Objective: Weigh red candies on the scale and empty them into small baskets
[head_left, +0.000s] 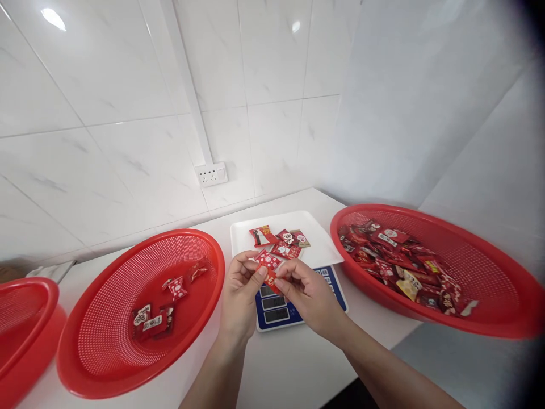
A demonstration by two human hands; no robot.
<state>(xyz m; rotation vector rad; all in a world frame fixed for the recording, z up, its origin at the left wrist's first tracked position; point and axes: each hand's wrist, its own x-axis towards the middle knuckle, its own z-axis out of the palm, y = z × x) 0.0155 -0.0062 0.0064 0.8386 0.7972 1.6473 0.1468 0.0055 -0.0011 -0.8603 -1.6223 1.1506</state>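
Left hand: our left hand [240, 289] has its fingers drawn together, thumb and fingertips pinching the left end of the red packet [269, 276].
Right hand: our right hand [309, 292] pinches the other end of the same packet, with its fingers curled in.
Red packet: we hold it between both hands, raised above the front of the scale [281, 321].
Scale: it sits directly below our hands, and its blue face with displays shows between our wrists.
White tray [323, 250]: it rests on top of the scale, just beyond our fingertips, and carries the tray packets [281, 241].
Left basket [102, 318]: red mesh, just beside our left hand on the tabletop [281, 363], with a few packets [151, 321] lying in it.
Right basket [485, 267]: red mesh, near our right hand on its outer side, holding a heap of packets [395, 261].
Third basket [25, 318]: red, well out past our left hand, cut off by the frame edge.
Wall socket [212, 174]: on the tiled wall, far beyond both hands.
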